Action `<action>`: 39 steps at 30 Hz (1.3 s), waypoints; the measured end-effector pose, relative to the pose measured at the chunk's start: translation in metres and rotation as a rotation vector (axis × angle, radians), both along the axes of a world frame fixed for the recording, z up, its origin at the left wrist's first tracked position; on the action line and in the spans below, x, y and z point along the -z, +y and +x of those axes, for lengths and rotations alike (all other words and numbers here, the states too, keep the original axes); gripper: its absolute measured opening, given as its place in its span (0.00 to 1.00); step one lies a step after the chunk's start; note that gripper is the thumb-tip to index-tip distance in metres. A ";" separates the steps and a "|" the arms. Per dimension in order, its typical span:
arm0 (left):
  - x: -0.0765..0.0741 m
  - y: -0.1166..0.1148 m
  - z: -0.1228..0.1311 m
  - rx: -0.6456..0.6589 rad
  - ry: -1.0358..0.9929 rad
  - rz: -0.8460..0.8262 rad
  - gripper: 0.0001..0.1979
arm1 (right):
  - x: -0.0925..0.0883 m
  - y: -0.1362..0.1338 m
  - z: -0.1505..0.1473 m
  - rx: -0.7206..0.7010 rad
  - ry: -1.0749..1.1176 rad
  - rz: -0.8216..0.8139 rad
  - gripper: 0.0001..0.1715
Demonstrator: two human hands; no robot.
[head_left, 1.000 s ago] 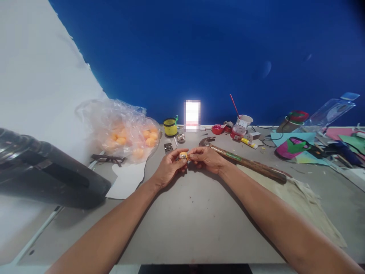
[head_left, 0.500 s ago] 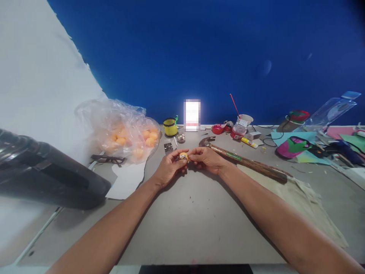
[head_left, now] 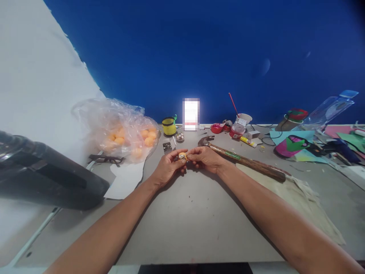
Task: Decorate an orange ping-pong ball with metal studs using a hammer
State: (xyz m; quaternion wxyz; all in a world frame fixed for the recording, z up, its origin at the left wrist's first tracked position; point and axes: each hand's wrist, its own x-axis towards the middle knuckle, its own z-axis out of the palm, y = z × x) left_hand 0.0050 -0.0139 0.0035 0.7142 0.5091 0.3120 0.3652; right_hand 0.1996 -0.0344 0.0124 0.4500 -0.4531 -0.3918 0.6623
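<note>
Both my hands meet over the middle of the grey table. My left hand pinches a small orange ball with shiny silver bits stuck on it. My right hand has its fingers closed and its fingertips pressed against the right side of the same ball. What the right fingertips hold, if anything, is too small to see. A little behind my right hand lies a hammer with a wooden handle.
A clear plastic bag of orange balls sits at the left, with glasses and white paper beside it. A black bag is at far left. A yellow cup, a silvered ball, glue pots, coloured paper and a cloth fill the back and right.
Almost nothing differs: the hands stay on the ball with tiny finger shifts, and the view has drifted slightly.
</note>
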 end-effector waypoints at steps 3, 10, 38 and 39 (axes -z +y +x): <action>0.000 0.000 0.000 -0.010 0.008 0.005 0.31 | -0.001 -0.001 -0.001 0.003 -0.012 -0.007 0.21; 0.001 -0.001 0.002 -0.064 0.019 0.029 0.31 | 0.001 -0.003 -0.007 0.071 -0.084 0.076 0.18; -0.003 -0.008 0.007 -0.191 0.113 0.113 0.21 | -0.003 -0.008 -0.019 0.120 -0.253 0.330 0.10; -0.004 -0.008 0.007 -0.183 0.107 0.101 0.21 | -0.004 -0.008 -0.018 0.116 -0.264 0.345 0.10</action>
